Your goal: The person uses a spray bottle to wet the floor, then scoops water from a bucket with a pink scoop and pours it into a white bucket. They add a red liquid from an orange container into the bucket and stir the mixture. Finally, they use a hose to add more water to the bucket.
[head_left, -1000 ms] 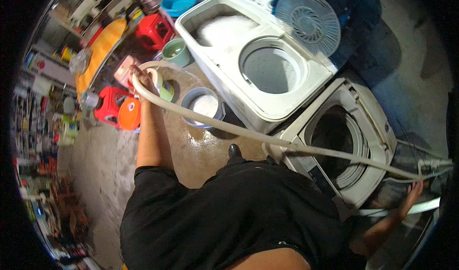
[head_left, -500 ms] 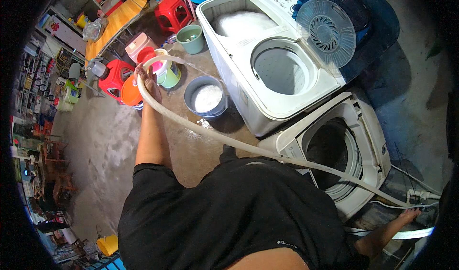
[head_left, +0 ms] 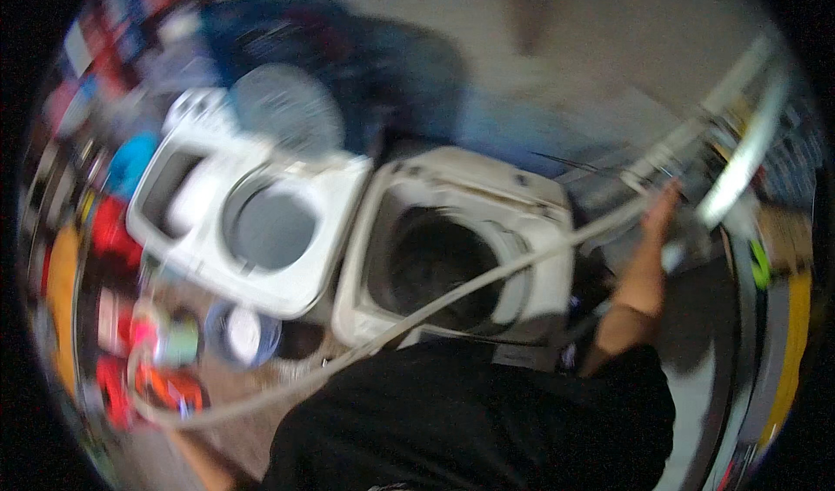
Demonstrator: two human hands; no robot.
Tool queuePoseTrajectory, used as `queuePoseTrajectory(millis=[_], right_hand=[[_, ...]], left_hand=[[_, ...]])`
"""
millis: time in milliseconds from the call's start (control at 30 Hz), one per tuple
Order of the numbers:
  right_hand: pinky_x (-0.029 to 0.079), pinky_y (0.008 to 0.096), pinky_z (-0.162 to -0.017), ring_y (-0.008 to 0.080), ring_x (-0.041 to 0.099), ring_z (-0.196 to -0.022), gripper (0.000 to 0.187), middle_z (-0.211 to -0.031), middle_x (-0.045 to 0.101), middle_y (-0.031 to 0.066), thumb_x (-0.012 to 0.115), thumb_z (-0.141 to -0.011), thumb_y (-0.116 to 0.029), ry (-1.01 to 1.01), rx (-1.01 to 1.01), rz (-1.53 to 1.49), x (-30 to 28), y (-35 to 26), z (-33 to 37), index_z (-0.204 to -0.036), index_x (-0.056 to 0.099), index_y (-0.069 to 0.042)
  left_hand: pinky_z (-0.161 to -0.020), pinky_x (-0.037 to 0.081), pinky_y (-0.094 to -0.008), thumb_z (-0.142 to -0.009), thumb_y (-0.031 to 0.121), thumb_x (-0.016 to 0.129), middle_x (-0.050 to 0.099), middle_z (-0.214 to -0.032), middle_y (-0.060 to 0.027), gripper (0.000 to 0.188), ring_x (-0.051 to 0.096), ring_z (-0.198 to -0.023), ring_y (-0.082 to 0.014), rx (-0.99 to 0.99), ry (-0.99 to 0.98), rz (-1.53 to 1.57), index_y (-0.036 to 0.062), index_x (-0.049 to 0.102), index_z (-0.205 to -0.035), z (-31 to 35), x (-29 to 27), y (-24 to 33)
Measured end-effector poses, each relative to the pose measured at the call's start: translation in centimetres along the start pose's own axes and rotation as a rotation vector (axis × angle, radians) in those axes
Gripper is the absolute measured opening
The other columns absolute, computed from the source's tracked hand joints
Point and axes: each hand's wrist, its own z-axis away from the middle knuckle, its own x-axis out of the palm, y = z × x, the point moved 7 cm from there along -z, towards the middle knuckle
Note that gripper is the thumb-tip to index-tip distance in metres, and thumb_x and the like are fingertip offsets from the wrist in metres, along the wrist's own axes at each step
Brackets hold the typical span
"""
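A long pale hose [head_left: 470,289] runs from the pipework at the right, across the front washing machine, to my left hand [head_left: 148,401] at the lower left. That hand is smeared by motion, but it appears closed round the hose near its looped end. My right arm reaches out to the right, where my right hand [head_left: 664,202] is at a pale pipe [head_left: 648,173] by the hose's other end. Its fingers are too blurred to read. Beyond the hose loop stands a blue-grey bucket [head_left: 271,333] with white contents.
A white twin-tub washing machine [head_left: 287,295] stands open with white stuff in its left tub. Beside it is an open top-loading washer [head_left: 370,304] with a dark drum. Red stools, an orange bucket [head_left: 165,388] and a blue basin [head_left: 132,165] crowd the left. A cardboard box [head_left: 785,237] sits far right.
My view has swung to the right, so the machines now lie further left and the right-hand pipework shows more. Water left the hose end earlier; blur hides whether it still runs.
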Motion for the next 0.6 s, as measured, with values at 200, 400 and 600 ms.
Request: queuePoseTrajectory(millis=[200,400,600], right_hand=[[0.045,0.0471,-0.091,0.0313,0.055,-0.107,0.081,-0.137,0.047,0.0154,0.033,-0.092,-0.071,0.048,-0.041,-0.237,1.6,1.7,-5.7,-0.147,0.032,-0.011],[0.042,0.0507,-0.097,0.0340,0.052,-0.116,0.079,-0.137,0.048,0.0176,0.032,-0.093,-0.069,-0.084,-0.226,-0.103,-0.9,0.9,-8.9,-0.146,0.033,-0.010],[0.043,0.0509,-0.096,0.0360,0.054,-0.115,0.073,-0.135,0.051,0.0188,0.036,-0.093,-0.064,-0.020,-0.272,0.071,-3.7,0.5,-8.6,-0.141,0.041,-0.010]], left_hand=[[-0.086,0.044,-0.0306,-0.097,0.041,0.052,0.056,-0.113,-0.0024,0.041,0.054,-0.100,-0.0155,0.015,0.007,-0.120,0.0095,0.051,-0.122,-1.1,3.4,-0.2],[-0.080,0.046,-0.0260,-0.097,0.039,0.053,0.058,-0.107,-0.0013,0.037,0.055,-0.092,-0.0122,0.028,0.007,-0.020,0.0087,0.054,-0.119,-0.9,-1.8,0.9],[-0.075,0.049,-0.0214,-0.097,0.036,0.054,0.059,-0.102,-0.0001,0.034,0.056,-0.084,-0.0089,0.102,-0.007,0.198,0.0079,0.057,-0.115,1.0,-1.9,-1.4]])
